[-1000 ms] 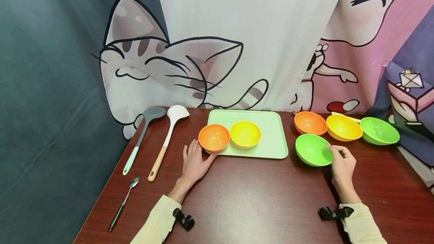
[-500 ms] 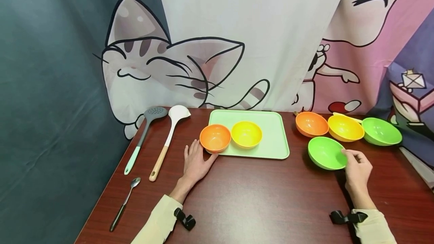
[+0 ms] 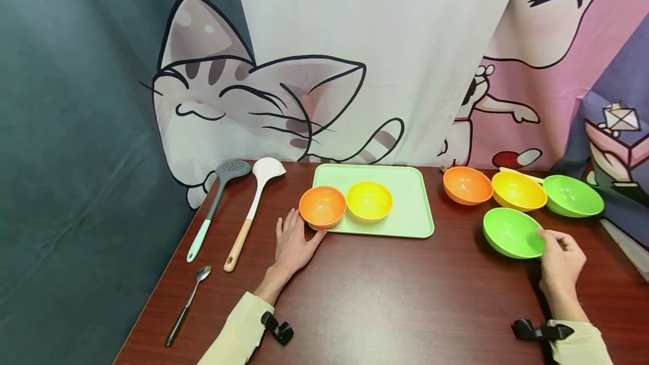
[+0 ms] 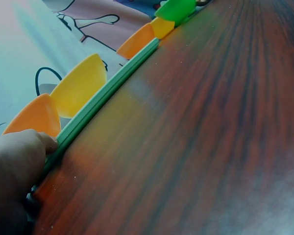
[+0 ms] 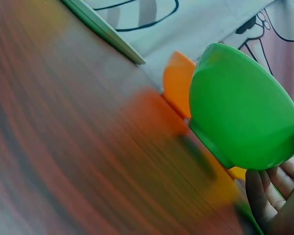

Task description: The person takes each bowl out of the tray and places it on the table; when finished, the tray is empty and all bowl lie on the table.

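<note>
My right hand pinches the right rim of a green bowl, thumb and fingers at its edge. In the right wrist view the green bowl shows its outer wall and base, just above the table. At the left, my left hand rests at the near left corner of a pale green tray, fingers straight and thumb along the front edge. On that tray sit an orange bowl, close to my fingertips, and a yellow bowl.
A row of orange, yellow and green bowls stands behind the held bowl, a yellow handle sticking out behind. Left of the tray lie a slotted turner, a white ladle and a metal spoon.
My right hand has carried the green bowl rightward and slightly nearer, from in front of the orange bowl to in front of the yellow one. The left hand stays at the tray.
</note>
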### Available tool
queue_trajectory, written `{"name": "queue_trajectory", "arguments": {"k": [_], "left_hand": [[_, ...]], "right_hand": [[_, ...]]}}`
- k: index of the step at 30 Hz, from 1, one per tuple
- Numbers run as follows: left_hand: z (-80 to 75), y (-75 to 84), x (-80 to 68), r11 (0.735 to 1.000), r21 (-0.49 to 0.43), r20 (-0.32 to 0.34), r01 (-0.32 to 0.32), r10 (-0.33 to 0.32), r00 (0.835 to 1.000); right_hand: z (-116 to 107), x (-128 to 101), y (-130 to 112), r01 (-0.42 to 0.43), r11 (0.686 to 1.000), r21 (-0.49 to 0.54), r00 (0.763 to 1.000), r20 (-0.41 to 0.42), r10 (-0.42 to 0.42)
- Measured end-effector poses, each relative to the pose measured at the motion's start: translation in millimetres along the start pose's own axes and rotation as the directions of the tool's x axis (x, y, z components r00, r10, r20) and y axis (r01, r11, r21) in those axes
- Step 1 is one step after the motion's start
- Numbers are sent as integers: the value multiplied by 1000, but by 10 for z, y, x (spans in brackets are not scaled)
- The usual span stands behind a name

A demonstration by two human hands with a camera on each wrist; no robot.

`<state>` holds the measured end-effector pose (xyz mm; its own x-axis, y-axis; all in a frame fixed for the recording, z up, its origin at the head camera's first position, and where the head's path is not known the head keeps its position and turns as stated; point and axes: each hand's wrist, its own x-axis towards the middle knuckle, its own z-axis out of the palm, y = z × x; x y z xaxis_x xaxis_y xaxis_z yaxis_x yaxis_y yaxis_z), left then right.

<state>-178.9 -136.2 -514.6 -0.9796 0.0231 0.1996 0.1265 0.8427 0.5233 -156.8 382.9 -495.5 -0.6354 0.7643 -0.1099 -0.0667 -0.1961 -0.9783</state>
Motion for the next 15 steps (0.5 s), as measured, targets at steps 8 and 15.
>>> {"name": "queue_trajectory", "arguments": {"k": [8, 15], "left_hand": [[26, -3, -8, 1000, -4, 16, 13, -13, 1000], [23, -6, -29, 1000, -5, 9, 6, -6, 1000]], "right_hand": [[-231, 126, -72, -6, 999, 47, 998, -61, 8], [-423, 224, -113, 16, 994, 106, 992, -125, -2]]}}
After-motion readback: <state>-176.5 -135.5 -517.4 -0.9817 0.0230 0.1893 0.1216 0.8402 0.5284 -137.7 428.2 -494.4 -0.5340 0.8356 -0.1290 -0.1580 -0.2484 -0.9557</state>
